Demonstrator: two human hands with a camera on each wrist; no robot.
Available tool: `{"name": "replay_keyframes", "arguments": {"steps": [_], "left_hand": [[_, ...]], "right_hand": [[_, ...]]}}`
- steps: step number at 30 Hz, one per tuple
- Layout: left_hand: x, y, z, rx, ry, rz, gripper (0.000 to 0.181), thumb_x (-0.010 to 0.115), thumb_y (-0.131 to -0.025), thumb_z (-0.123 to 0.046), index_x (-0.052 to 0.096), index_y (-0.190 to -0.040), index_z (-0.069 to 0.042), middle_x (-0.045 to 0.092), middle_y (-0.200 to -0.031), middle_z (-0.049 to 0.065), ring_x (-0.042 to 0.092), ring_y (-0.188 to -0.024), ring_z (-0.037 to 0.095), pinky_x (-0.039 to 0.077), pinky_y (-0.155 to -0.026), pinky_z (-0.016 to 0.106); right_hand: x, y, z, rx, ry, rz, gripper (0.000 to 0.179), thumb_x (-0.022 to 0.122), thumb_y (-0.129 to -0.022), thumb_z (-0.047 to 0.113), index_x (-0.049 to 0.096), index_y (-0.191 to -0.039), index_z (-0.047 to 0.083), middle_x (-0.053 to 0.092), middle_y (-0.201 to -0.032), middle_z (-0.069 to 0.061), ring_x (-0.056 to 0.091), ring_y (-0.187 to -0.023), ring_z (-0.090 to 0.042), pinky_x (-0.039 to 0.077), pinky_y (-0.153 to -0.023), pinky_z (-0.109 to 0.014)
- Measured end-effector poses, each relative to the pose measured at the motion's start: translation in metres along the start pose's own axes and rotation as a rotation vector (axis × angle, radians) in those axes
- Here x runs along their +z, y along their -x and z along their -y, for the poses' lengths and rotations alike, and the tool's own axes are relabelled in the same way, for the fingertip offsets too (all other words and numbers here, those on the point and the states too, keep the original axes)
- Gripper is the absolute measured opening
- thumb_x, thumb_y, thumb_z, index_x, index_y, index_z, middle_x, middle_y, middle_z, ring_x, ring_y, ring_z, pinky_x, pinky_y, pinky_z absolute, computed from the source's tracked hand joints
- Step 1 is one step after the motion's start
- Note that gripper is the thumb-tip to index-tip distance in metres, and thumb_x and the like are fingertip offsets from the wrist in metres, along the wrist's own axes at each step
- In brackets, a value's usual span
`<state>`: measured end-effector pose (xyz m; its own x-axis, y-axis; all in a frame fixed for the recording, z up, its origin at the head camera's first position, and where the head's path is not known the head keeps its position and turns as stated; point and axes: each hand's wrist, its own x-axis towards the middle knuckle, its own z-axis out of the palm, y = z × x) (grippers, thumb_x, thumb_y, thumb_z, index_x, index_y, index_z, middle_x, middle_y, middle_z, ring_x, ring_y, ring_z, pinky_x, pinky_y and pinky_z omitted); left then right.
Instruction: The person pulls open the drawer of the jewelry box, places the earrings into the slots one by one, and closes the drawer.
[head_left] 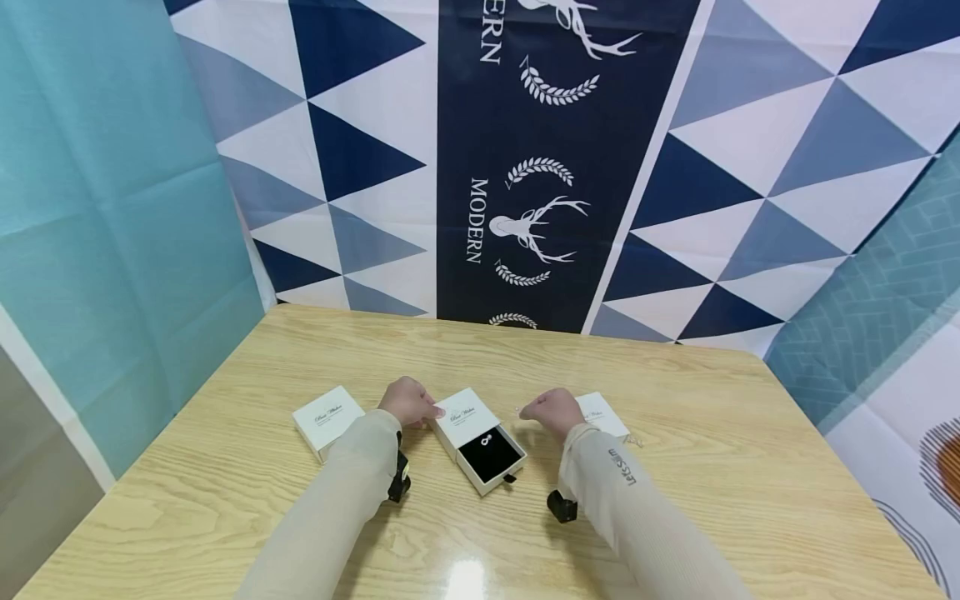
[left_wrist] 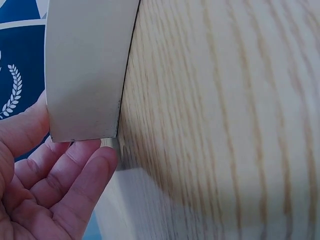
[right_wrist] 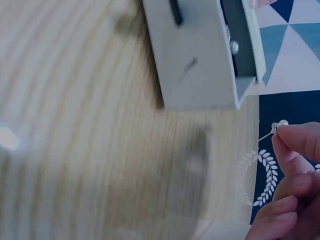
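Note:
A white slide-out jewelry box (head_left: pixel 463 417) with script lettering lies in the middle of the wooden table. Its drawer is pulled partway toward me, showing a black pad (head_left: pixel 491 461) with a small silver earring (head_left: pixel 486 439) on it. My left hand (head_left: pixel 405 402) grips the far left corner of the box, the thumb on its top; in the left wrist view the other fingers (left_wrist: pixel 90 175) curl round its end. To the right of the box, my right hand (head_left: pixel 557 412) pinches a second small earring (right_wrist: pixel 278 127) between thumb and forefinger, its thin post pointing out.
Another white box (head_left: pixel 327 417) lies to the left, partly behind my left forearm. A third white box (head_left: pixel 602 414) sits behind my right hand, with a small silvery item (head_left: pixel 633 441) beside it. A patterned curtain (head_left: pixel 375 167) hangs behind the table (head_left: pixel 750 467).

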<state>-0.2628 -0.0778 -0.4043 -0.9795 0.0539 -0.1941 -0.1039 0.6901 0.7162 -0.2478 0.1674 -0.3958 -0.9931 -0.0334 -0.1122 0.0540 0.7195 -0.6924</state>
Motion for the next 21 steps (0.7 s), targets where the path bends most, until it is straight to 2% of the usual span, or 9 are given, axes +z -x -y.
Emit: {"name": "replay_keyframes", "arguments": {"steps": [3, 5, 6, 8, 12, 15, 17, 21], "left_hand": [[0.001, -0.001, 0.001, 0.000, 0.003, -0.005, 0.014, 0.078, -0.080, -0.013, 0.070, -0.081, -0.002, 0.065, -0.077, 0.004, 0.056, -0.058, 0.012, 0.046, -0.055, 0.023], [0.000, -0.001, 0.002, 0.002, -0.002, -0.007, 0.014, 0.078, -0.080, -0.013, 0.070, -0.081, -0.002, 0.065, -0.077, 0.004, 0.057, -0.058, 0.013, 0.046, -0.055, 0.023], [0.000, -0.001, 0.003, 0.003, -0.008, -0.009, 0.014, 0.078, -0.080, -0.013, 0.070, -0.081, -0.002, 0.065, -0.077, 0.004, 0.057, -0.058, 0.013, 0.046, -0.055, 0.023], [0.000, -0.002, 0.003, 0.003, -0.011, -0.010, 0.014, 0.078, -0.080, -0.013, 0.070, -0.081, -0.002, 0.066, -0.077, 0.004, 0.057, -0.057, 0.013, 0.045, -0.054, 0.023], [0.001, -0.002, 0.003, 0.008, 0.004, -0.006, 0.014, 0.078, -0.080, -0.012, 0.070, -0.080, -0.001, 0.066, -0.077, 0.004, 0.057, -0.057, 0.013, 0.045, -0.053, 0.022], [0.001, -0.002, 0.002, 0.014, 0.009, -0.005, 0.014, 0.078, -0.080, -0.012, 0.070, -0.080, -0.001, 0.066, -0.077, 0.004, 0.056, -0.056, 0.013, 0.045, -0.053, 0.021], [0.000, -0.001, 0.002, 0.019, 0.001, -0.006, 0.014, 0.078, -0.080, -0.012, 0.070, -0.079, -0.001, 0.066, -0.076, 0.004, 0.056, -0.055, 0.012, 0.045, -0.052, 0.021], [0.001, -0.004, 0.002, 0.000, 0.009, 0.005, 0.014, 0.078, -0.080, -0.011, 0.070, -0.077, -0.001, 0.066, -0.075, 0.004, 0.055, -0.054, 0.012, 0.045, -0.051, 0.022]], "right_hand": [[0.002, 0.001, 0.001, 0.098, -0.088, 0.022, 0.017, 0.070, -0.076, 0.015, 0.065, -0.068, 0.001, 0.048, -0.056, 0.004, 0.030, -0.045, -0.006, 0.034, -0.044, -0.022], [0.004, 0.002, 0.000, 0.157, -0.130, 0.038, 0.018, 0.070, -0.077, 0.017, 0.061, -0.070, 0.003, 0.039, -0.057, 0.005, 0.021, -0.042, -0.006, 0.028, -0.038, -0.020], [0.004, 0.003, 0.000, 0.172, -0.146, 0.043, 0.018, 0.070, -0.077, 0.017, 0.061, -0.073, 0.002, 0.039, -0.059, 0.003, 0.020, -0.043, -0.006, 0.027, -0.038, -0.020], [0.004, 0.005, 0.001, 0.195, -0.171, 0.047, 0.023, 0.070, -0.078, 0.018, 0.065, -0.088, -0.001, 0.049, -0.071, 0.000, 0.024, -0.046, -0.007, 0.028, -0.038, -0.020], [0.005, 0.009, 0.004, 0.225, -0.193, 0.063, 0.037, 0.070, -0.079, 0.018, 0.064, -0.106, -0.005, 0.054, -0.090, -0.007, 0.027, -0.054, -0.010, 0.028, -0.042, -0.022], [0.007, 0.012, 0.007, 0.232, -0.180, 0.080, 0.037, 0.070, -0.079, 0.018, 0.064, -0.106, -0.006, 0.052, -0.088, -0.009, 0.030, -0.057, -0.012, 0.029, -0.044, -0.022], [0.008, 0.014, 0.010, 0.216, -0.146, 0.094, 0.037, 0.070, -0.079, 0.018, 0.065, -0.106, -0.007, 0.054, -0.092, -0.011, 0.038, -0.063, -0.014, 0.032, -0.045, -0.023], [0.011, 0.019, 0.016, 0.187, -0.062, 0.133, 0.040, 0.069, -0.081, 0.021, 0.067, -0.111, -0.005, 0.059, -0.116, -0.021, 0.051, -0.081, -0.022, 0.040, -0.050, -0.027]]}}
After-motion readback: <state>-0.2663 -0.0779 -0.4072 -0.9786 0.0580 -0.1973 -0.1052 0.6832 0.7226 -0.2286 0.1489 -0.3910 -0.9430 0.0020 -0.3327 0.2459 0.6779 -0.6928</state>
